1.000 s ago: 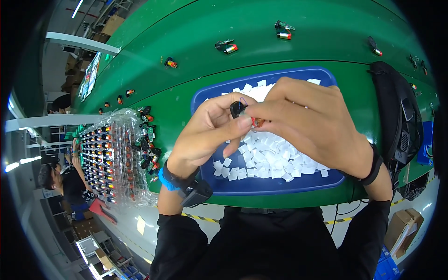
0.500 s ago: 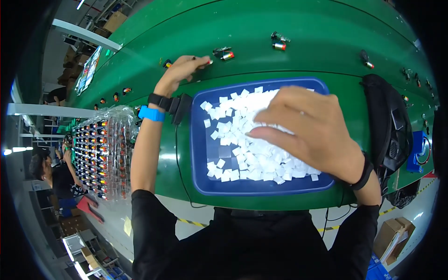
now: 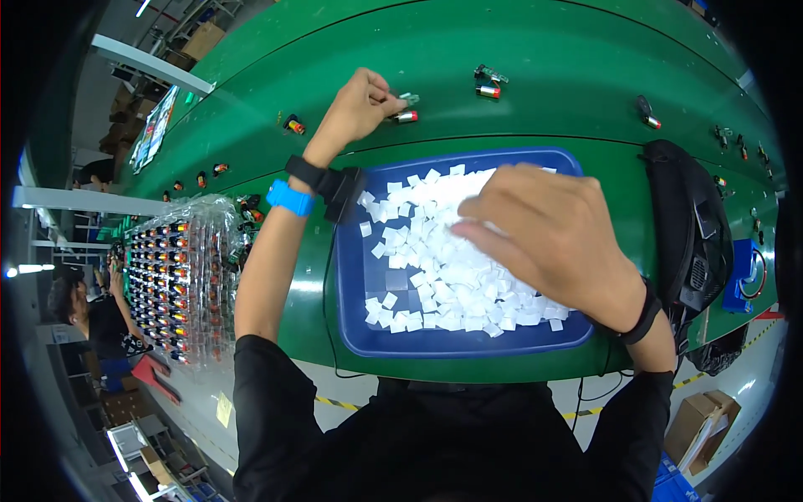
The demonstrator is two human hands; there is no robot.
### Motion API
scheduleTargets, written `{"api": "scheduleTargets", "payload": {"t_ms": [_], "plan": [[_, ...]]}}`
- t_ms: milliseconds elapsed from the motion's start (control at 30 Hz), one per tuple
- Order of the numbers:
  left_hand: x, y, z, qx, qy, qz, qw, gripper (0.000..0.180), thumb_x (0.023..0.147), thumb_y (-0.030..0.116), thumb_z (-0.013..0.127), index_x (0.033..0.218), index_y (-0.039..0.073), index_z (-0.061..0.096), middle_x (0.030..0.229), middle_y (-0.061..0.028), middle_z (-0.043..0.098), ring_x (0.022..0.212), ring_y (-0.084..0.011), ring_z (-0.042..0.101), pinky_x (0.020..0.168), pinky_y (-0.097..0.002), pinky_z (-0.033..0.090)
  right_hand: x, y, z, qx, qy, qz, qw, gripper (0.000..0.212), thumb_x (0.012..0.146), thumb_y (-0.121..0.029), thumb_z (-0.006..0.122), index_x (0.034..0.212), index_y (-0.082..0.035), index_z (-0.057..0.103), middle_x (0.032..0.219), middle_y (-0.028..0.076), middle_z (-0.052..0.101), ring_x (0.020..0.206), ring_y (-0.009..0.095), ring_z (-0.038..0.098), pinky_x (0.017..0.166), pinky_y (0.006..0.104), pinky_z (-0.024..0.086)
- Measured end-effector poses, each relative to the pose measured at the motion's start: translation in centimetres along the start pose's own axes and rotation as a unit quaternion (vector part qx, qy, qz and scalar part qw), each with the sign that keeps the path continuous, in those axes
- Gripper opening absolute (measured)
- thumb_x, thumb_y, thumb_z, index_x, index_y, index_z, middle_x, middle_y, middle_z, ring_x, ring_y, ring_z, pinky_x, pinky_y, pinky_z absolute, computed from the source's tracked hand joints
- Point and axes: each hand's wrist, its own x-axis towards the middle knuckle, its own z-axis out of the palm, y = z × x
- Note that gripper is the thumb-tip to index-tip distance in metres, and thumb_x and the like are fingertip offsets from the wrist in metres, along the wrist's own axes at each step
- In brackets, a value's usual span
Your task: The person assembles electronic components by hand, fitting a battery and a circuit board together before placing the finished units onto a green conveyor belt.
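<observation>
The head camera looked down from above the near edge of the green tabletop [image 3: 619,177], rather close to the blue tray [image 3: 452,344]; its wide fisheye view also reached the floor [image 3: 347,391].

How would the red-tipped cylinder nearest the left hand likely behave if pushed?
The cylinder would probably roll, being round and lying on its side. Its shiny casing suggests a smooth, possibly slippery surface. The green board close beside it might block rolling that way.
</observation>
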Motion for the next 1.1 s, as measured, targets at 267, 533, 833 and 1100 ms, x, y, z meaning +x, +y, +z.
{"api": "scheduleTargets", "payload": {"t_ms": [267,533,833,1100], "plan": [[-13.3,11.0,1.7,-0.219,-0.04,0.054,0.973,0.024,0.081,0.001,0.078,0.098,-0.002,0.061,0.097,-0.0091,0.065,0.093,-0.0177,0.065,0.083,-0.0346,0.059,0.0,1.6,2.0,-0.034,0.115,0.112,0.986,0.018,0.079,-0.012,0.078,0.092,-0.006,0.068,0.081,0.006,0.063,0.062,0.022,0.06,0.053,0.0304,0.045],[-16.4,10.2,2.0,-0.068,0.114,0.301,0.945,0.015,0.087,-0.002,0.07,0.099,-0.001,0.062,0.098,-0.0107,0.064,0.092,-0.0188,0.067,0.08,-0.0329,0.061,-0.1,0.6,1.4,0.007,0.007,0.035,0.999,0.014,0.078,-0.008,0.073,0.091,-0.004,0.07,0.079,0.007,0.063,0.064,0.023,0.063,0.052,0.0279,0.047],[-17.1,9.0,0.4,-0.49,-0.214,-0.117,0.837,0.031,0.098,0.017,0.062,0.119,-0.003,0.053,0.091,-0.0141,0.065,0.084,-0.0188,0.068,0.065,-0.0304,0.058,0.0,0.1,2.3,-0.084,0.025,-0.083,0.993,0.023,0.065,-0.003,0.075,0.087,-0.005,0.069,0.084,0.006,0.064,0.065,0.017,0.061,0.049,0.0282,0.047],[-17.7,9.1,2.0,-0.39,-0.092,-0.026,0.916,0.029,0.094,0.013,0.069,0.116,-0.002,0.056,0.092,-0.0065,0.061,0.079,-0.0113,0.061,0.059,-0.0265,0.058,0.0,0.8,2.3,0.122,-0.029,0.185,0.975,0.014,0.082,-0.004,0.072,0.095,-0.003,0.067,0.101,0.01,0.063,0.079,0.018,0.063,0.055,0.0267,0.049]]}}
